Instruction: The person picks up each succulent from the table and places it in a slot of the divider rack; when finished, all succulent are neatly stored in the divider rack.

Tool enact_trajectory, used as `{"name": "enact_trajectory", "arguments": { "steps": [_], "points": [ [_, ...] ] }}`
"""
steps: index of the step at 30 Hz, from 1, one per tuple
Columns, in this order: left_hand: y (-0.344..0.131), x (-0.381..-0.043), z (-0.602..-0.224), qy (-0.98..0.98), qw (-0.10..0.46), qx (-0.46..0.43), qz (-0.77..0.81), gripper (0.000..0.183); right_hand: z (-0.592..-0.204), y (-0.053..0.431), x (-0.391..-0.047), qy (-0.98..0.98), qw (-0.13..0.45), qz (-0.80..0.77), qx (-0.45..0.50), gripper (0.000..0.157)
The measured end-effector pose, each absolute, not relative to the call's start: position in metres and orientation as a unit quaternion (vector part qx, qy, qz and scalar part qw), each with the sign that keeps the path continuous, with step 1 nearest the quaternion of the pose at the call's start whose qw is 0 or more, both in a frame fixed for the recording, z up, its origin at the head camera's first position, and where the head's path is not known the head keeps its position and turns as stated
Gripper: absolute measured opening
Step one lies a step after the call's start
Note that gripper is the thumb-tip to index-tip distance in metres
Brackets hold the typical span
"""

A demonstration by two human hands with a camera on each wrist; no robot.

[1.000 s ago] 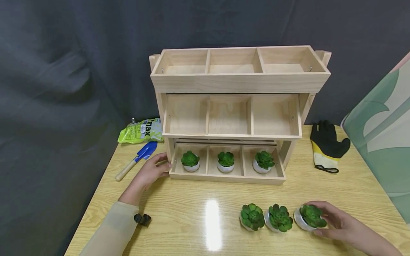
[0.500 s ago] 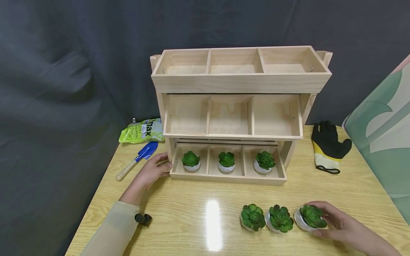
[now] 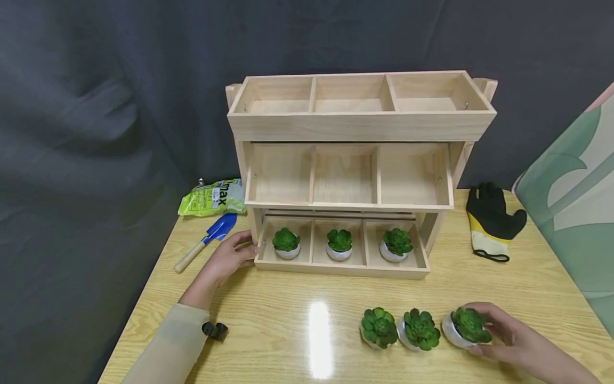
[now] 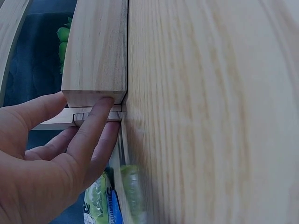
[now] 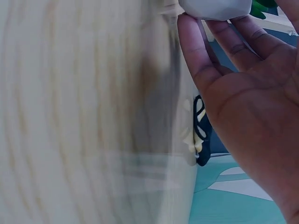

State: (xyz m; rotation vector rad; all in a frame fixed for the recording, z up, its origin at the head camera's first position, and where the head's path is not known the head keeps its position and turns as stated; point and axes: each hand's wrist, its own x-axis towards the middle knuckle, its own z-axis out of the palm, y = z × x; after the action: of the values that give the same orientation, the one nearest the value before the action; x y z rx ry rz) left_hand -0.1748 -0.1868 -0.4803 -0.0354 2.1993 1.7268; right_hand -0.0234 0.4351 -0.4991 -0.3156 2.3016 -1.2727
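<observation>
A three-tier wooden planter shelf (image 3: 360, 126) stands on the table. My left hand (image 3: 231, 257) touches the left end of its bottom tray (image 3: 341, 269); the left wrist view shows the thumb at a corner and the index finger along the end face. Three small succulents sit in that tray, one per compartment: left (image 3: 286, 241), middle (image 3: 339, 242), right (image 3: 397, 244). At the front right, my right hand (image 3: 510, 337) holds a succulent in a white pot (image 3: 467, 326) between thumb and fingers. Left of it stand two more potted succulents (image 3: 379, 328), the nearer one (image 3: 419, 329) almost touching its neighbour.
Left of the shelf lie a green bag (image 3: 211, 198) and a blue trowel (image 3: 206, 241) with a wooden handle. A black and yellow work glove (image 3: 493, 220) lies to the right. Dark cloth (image 3: 120, 133) hangs behind; a patterned panel (image 3: 571, 197) stands at the right.
The held succulent has shifted very slightly to the right. My left hand stays at the shelf's end, and the other plants have not moved.
</observation>
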Motion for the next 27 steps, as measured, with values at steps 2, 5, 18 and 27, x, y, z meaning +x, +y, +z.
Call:
{"name": "enact_trajectory", "arguments": {
  "steps": [2, 5, 18, 27],
  "points": [
    [-0.187, -0.175, -0.480, 0.774, 0.171, -0.014, 0.609, 0.063, -0.498, 0.435, -0.023, 0.849, 0.225, -0.460, -0.128, 0.060],
    [-0.187, -0.174, -0.480, 0.774, 0.171, -0.015, 0.610, 0.063, -0.493, 0.433, -0.023, 0.870, 0.184, -0.436, -0.137, 0.062],
    [-0.186, -0.174, -0.481, 0.778, 0.169, -0.015, 0.605, 0.063, -0.454, 0.397, -0.036, 0.884, 0.092, -0.411, -0.202, 0.067],
    [-0.188, -0.175, -0.483, 0.775, 0.171, -0.016, 0.608, 0.063, -0.416, 0.354, -0.058, 0.867, 0.062, -0.422, -0.258, 0.068]
  ]
}}
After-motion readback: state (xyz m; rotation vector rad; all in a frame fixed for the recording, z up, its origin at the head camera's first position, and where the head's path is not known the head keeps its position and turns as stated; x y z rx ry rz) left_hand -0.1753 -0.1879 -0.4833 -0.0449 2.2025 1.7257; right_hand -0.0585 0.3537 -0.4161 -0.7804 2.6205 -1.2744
